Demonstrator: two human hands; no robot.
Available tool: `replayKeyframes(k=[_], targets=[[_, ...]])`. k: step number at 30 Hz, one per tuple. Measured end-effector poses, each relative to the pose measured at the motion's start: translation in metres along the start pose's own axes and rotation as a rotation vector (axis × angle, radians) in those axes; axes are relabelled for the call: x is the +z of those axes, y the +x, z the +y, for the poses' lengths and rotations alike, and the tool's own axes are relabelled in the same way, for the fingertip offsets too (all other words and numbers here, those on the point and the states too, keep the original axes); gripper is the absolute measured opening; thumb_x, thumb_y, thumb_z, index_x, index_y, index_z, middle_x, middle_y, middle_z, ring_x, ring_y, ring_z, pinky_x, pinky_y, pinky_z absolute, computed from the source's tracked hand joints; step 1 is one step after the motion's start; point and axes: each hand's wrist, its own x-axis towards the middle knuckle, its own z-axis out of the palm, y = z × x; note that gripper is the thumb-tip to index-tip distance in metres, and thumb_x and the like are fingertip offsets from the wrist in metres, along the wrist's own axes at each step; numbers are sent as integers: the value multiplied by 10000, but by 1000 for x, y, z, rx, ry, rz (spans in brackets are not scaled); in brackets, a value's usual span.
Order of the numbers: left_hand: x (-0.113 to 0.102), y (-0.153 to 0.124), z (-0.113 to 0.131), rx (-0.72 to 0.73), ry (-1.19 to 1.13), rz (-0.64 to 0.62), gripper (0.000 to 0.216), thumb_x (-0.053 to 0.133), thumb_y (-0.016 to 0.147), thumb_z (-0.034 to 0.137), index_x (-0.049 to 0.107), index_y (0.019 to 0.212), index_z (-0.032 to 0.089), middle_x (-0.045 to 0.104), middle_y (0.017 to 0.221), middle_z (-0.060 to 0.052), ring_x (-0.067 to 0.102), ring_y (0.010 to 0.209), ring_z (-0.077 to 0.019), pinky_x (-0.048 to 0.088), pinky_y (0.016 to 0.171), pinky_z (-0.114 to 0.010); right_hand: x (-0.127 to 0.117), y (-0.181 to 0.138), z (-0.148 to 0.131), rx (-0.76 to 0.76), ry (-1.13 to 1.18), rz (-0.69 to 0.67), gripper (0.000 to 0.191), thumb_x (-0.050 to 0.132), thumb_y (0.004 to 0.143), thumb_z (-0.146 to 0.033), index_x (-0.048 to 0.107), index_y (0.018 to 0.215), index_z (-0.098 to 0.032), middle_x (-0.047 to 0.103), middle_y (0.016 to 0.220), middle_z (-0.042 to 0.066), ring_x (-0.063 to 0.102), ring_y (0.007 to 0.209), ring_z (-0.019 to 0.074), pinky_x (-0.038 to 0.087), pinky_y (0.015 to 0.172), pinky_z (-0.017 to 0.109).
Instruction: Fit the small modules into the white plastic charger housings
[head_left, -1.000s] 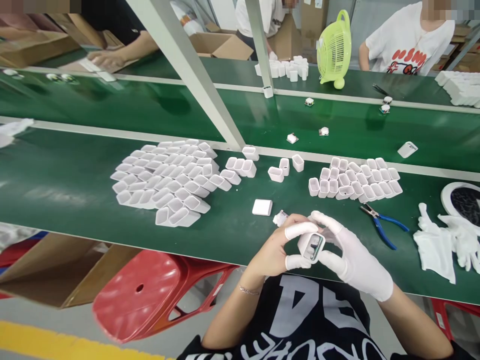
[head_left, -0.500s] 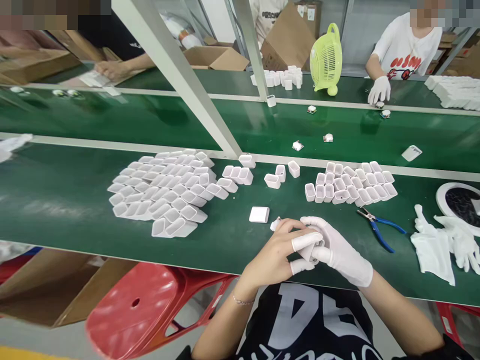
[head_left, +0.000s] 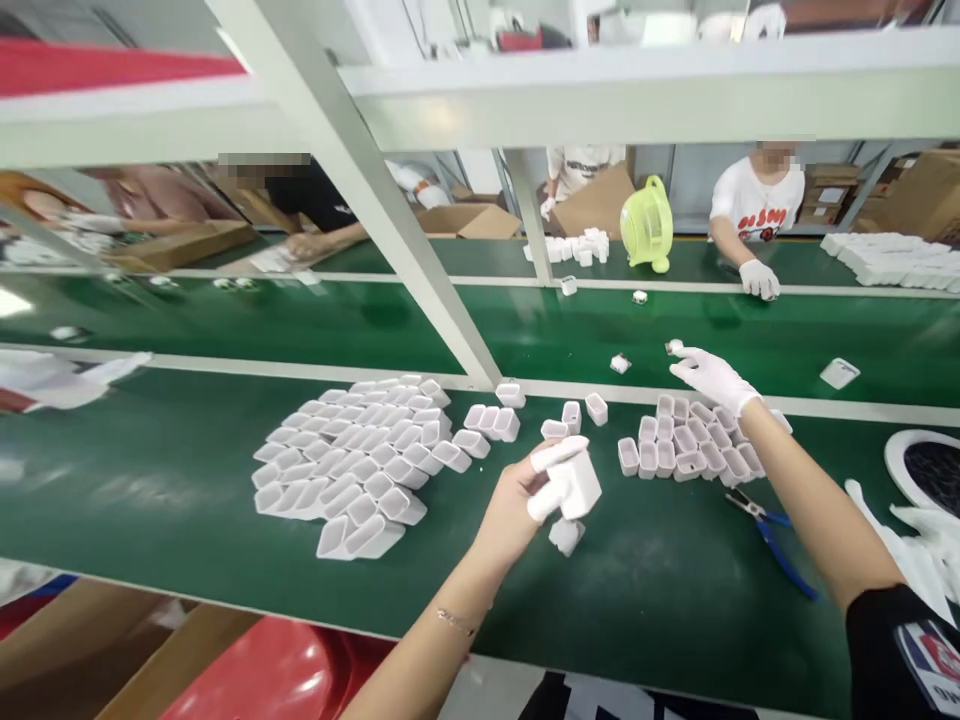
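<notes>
My left hand (head_left: 529, 500), with white covers on some fingers, grips a white plastic casing (head_left: 582, 485) above the table. Just below it a small white part (head_left: 566, 537) lies on the green tabletop. My white-gloved right hand (head_left: 712, 378) stretches over the conveyor belt, thumb and forefinger apart. Its fingertips are at a small white-topped component (head_left: 673, 347); whether they touch it I cannot tell. Another such component (head_left: 620, 363) lies on the belt to the left. Rows of open white casings (head_left: 679, 440) stand under my right forearm.
A large group of white casings (head_left: 352, 450) stands at left. Blue-handled pliers (head_left: 780, 555) and white gloves (head_left: 926, 545) lie at right. A slanting metal post (head_left: 405, 240) rises at the table's back edge. Across the belt, a co-worker's gloved hand (head_left: 759, 280) is near a green fan (head_left: 646, 225).
My right hand has left the casing and moved forward to the belt. My left hand keeps the casing, now apart from the right. The view has tilted up.
</notes>
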Motion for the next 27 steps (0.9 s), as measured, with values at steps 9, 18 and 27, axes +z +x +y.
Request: replayKeyframes(k=[9, 18, 27], targets=[[4, 52, 38, -534, -601, 267, 277, 513, 944, 339, 606, 906, 81, 718, 848, -145, 671, 616, -152, 550, 554, -235, 22, 121, 58, 146, -350, 122, 346, 579, 925, -331, 544, 1232, -175, 558, 1259, 94, 590, 1069, 234, 514, 888, 452], [-10, 90, -2, -327, -207, 162, 475, 548, 867, 547, 648, 1010, 105, 714, 985, -159, 707, 787, -212, 577, 655, -299, 25, 138, 78, 216, -424, 113, 361, 568, 929, -362, 540, 1236, -174, 565, 1245, 94, 595, 1057, 231, 516, 880, 448], [-36, 224, -75, -110, 477, 95, 305, 600, 901, 305, 576, 1155, 138, 591, 1200, -100, 597, 1057, -233, 512, 906, -458, 31, 125, 57, 163, -310, 146, 323, 570, 930, -340, 558, 1205, -171, 584, 1209, 88, 611, 1014, 212, 533, 849, 417]])
